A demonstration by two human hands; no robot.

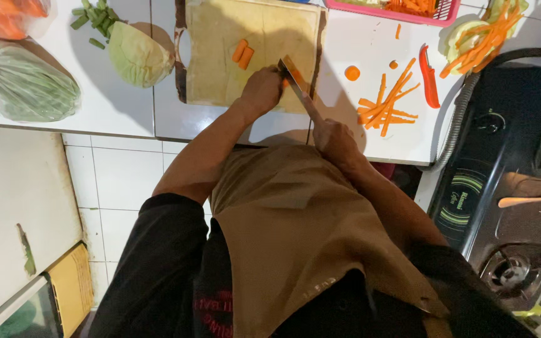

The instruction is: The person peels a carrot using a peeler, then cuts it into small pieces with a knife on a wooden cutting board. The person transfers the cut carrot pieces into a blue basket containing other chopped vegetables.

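Note:
A pale wooden cutting board (220,37) lies on the white tiled counter. Two short carrot pieces (242,53) rest near its middle. My left hand (261,91) presses down on a carrot piece at the board's near right corner; most of that piece is hidden under my fingers. My right hand (333,139) grips the handle of a kitchen knife (295,80), whose blade angles up and left to meet the carrot beside my left fingers.
Carrot peels (386,103), a carrot slice (352,73) and a red peeler (430,78) lie right of the board. A cabbage half (138,57), cut green beans (95,15) and bagged vegetables (23,84) sit left. A pink basket (408,11) is behind. A gas stove (508,188) stands right.

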